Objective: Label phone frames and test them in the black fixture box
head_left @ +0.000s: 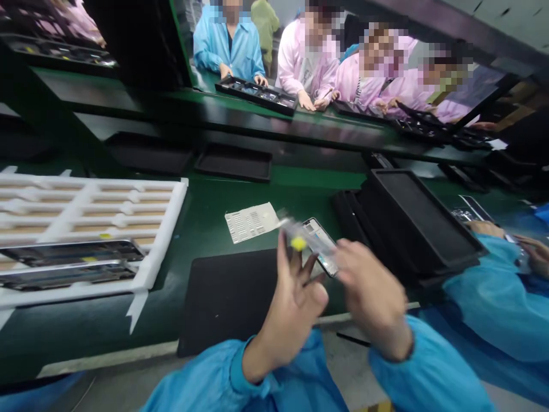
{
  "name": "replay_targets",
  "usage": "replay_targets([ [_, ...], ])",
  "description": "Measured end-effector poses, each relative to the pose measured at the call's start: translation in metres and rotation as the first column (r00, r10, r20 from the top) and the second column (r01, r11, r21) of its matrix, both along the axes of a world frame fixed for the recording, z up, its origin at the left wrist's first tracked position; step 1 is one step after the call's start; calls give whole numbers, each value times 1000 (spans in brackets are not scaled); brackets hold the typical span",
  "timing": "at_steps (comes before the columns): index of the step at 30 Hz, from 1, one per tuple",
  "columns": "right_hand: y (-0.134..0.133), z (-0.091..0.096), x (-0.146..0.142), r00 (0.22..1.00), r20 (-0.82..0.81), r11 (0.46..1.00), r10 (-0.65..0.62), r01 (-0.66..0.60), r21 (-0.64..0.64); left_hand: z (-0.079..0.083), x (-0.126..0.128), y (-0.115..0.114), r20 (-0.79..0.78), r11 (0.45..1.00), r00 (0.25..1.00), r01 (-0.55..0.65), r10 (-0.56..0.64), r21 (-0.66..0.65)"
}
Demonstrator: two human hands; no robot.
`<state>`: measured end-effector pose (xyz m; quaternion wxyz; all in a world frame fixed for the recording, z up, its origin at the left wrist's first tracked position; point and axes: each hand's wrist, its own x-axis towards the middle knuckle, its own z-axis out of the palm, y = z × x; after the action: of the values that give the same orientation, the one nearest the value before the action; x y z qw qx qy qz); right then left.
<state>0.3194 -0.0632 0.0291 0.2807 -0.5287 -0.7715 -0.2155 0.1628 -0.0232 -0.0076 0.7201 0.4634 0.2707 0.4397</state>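
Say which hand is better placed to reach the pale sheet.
Probably the left hand: it is nearer the pale sheet; the right hand sits farther off, by the right end of the blurred part.

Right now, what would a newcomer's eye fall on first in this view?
Probably the bright yellow spot on the pale, motion-blurred flat piece between the left hand and right hand, near the centre. Next, the white slatted rack at left, with two glossy dark flat panels in its near part, and the stacked black rectangular trays at right.
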Motion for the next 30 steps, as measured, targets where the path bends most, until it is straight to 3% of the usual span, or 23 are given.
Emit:
replay_targets([
  [2, 11, 0, -18, 977, -42, 966, 208, -212, -149, -1, 5, 8, 28, 969, 983, -172, 179, -176],
  [3, 19, 3, -12, 978, -70, 964, 195, -204, -167, -3, 4, 14, 18, 940, 970, -231, 243, -250],
  [5, 35, 12, 24, 992, -109, 994, -68, 59, -91, -11, -5, 24, -13, 894, 950, -299, 312, -335],
  [6, 43, 16, 49, 948, -112, 954, -299, 295, -50, -15, -12, 28, -33, 883, 946, -314, 323, -348],
  [7, 49, 19, 75, 841, -107, 847, -530, 531, -16, -21, -20, 31, -59, 881, 946, -318, 318, -350],
  [8, 54, 21, 99, 721, -58, 723, -691, 688, -62, -25, -28, 33, -88, 886, 951, -310, 298, -346],
  [9, 58, 22, 117, 647, 8, 640, -763, 756, -134, -30, -35, 34, -113, 897, 958, -285, 262, -337],
  [11, 63, 22, 130, 621, 84, 603, -779, 779, -171, -36, -47, 37, -149, 927, 974, -208, 168, -311],
  [13, 70, 22, 114, 679, 100, 671, -728, 735, -104, -38, -54, 41, -190, 956, 977, -142, 95, -256],
  [15, 86, 21, 81, 745, 117, 747, -657, 664, -31, -38, -59, 48, -244, 977, 968, -107, 59, -186],
  [18, 138, 15, 35, 855, 129, 855, -502, 513, -73, -38, -62, 58, -307, 989, 951, -82, 41, -122],
  [20, 184, 2, 24, 911, 59, 899, -409, 413, -143, -39, -63, 62, -327, 990, 944, -81, 39, -115],
  [23, 246, -31, 35, 946, -75, 927, -314, 289, -240, -43, -65, 62, -330, 989, 943, -82, 38, -122],
  [25, 272, -55, 51, 952, -109, 928, -288, 249, -277, -45, -66, 60, -322, 989, 945, -93, 52, -113],
  [28, 287, -83, 70, 954, -156, 927, -257, 198, -318, -43, -70, 59, -328, 990, 940, -127, 98, -68],
  [30, 286, -91, 72, 953, -197, 931, -230, 157, -330, -37, -75, 62, -389, 996, 918, -90, 78, -13],
])
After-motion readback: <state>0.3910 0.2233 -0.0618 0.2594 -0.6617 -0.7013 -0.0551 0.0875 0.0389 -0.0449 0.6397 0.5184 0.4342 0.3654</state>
